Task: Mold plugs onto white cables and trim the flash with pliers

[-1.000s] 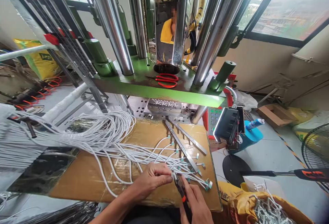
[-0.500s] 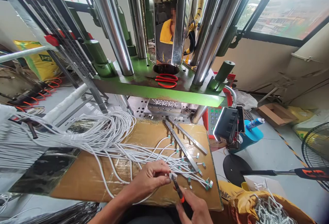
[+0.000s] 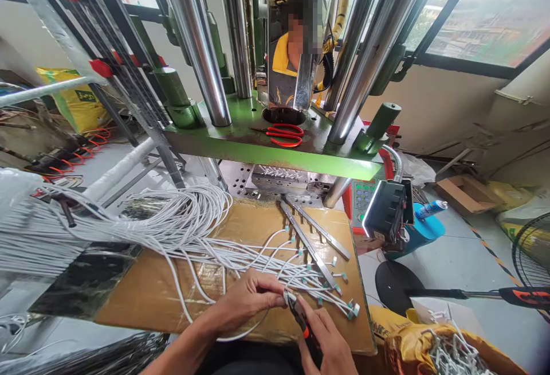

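Over the cardboard-covered worktop (image 3: pixel 133 300), my left hand (image 3: pixel 244 301) pinches the end of a white cable (image 3: pixel 247 334). The cable's length loops out below that hand. Wrapped in my right hand (image 3: pixel 329 338) are cutting pliers (image 3: pixel 304 323) with black and orange handles. Their jaws meet the cable end right at my left fingertips; whether they are closed on it is too small to tell. Beyond my hands, a bundle of white cables (image 3: pixel 206 249) fans out to the right, with small green-and-white connectors (image 3: pixel 353 309) on the ends. Two slim metal bars (image 3: pixel 311 249) lie across that side.
A green press (image 3: pixel 275 157) with steel columns stands ahead, red-handled scissors (image 3: pixel 286 134) on its plate. A metal mould (image 3: pixel 279 175) sits beneath. To the right are a black lamp-like box (image 3: pixel 387 211), a fan (image 3: pixel 533 249) and a yellow sack (image 3: pixel 429 335) of white scraps.
The view has shifted slightly, so the scene sits a little farther right. My right hand has come closer to the left, and the pliers' jaws are nearer my left fingertips.
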A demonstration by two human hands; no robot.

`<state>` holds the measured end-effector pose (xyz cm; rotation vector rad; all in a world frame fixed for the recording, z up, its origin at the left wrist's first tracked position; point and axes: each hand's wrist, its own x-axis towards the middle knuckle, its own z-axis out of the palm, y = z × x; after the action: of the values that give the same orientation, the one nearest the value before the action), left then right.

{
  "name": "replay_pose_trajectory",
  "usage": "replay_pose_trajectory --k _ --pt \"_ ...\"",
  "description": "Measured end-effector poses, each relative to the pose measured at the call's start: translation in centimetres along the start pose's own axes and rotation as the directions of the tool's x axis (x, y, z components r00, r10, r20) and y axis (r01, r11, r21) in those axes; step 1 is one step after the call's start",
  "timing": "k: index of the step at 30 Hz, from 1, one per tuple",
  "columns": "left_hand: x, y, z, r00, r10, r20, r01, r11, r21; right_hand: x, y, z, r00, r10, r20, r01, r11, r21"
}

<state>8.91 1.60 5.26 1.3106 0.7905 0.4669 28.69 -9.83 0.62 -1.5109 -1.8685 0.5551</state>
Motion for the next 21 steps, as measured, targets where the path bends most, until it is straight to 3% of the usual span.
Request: replay_pose_trajectory --k 3,5,7,9,11,14,18,21 --pt "0.0 -0.7 -0.1 1.000 -0.025 -0.003 0.025 0.998 -0.065 0.3 -0.1 -0.5 0.990 -0.043 0.131 0.033 0.996 0.077" --pt "0.0 -1.1 0.1 0.995 0.049 -0.085 -0.052 0.998 -0.038 0.4 -0.4 -0.3 0.988 0.003 0.156 -0.024 0.991 0.135" --pt "-0.2 -1.2 0.3 0.966 0.143 -0.217 -0.129 0.989 0.073 0.6 -0.9 0.3 0.993 0.067 0.097 -0.082 0.984 0.156" --pt "-0.6 -1.0 0.5 0.938 0.156 -0.308 -0.126 0.985 0.117 0.8 -1.5 1.1 0.994 0.106 -0.016 -0.103 0.986 0.133" --pt "-1.1 -0.8 0.7 0.950 0.083 -0.301 -0.091 0.996 -0.014 1.1 -2.0 1.8 0.990 0.110 -0.089 -0.102 0.991 0.089" --pt "-1.6 -0.7 0.9 0.957 -0.025 -0.289 -0.066 0.951 -0.301 1.5 -2.4 2.6 0.991 0.093 -0.098 -0.088 0.995 0.056" --pt "-1.8 -0.6 1.0 0.900 -0.126 -0.418 -0.112 0.859 -0.500 1.5 -2.5 3.0 0.993 0.083 -0.087 -0.077 0.995 0.065" --pt "-1.7 -0.7 1.2 0.884 -0.165 -0.437 -0.129 0.814 -0.567 1.3 -2.6 3.1 0.990 0.108 -0.092 -0.107 0.994 0.011"
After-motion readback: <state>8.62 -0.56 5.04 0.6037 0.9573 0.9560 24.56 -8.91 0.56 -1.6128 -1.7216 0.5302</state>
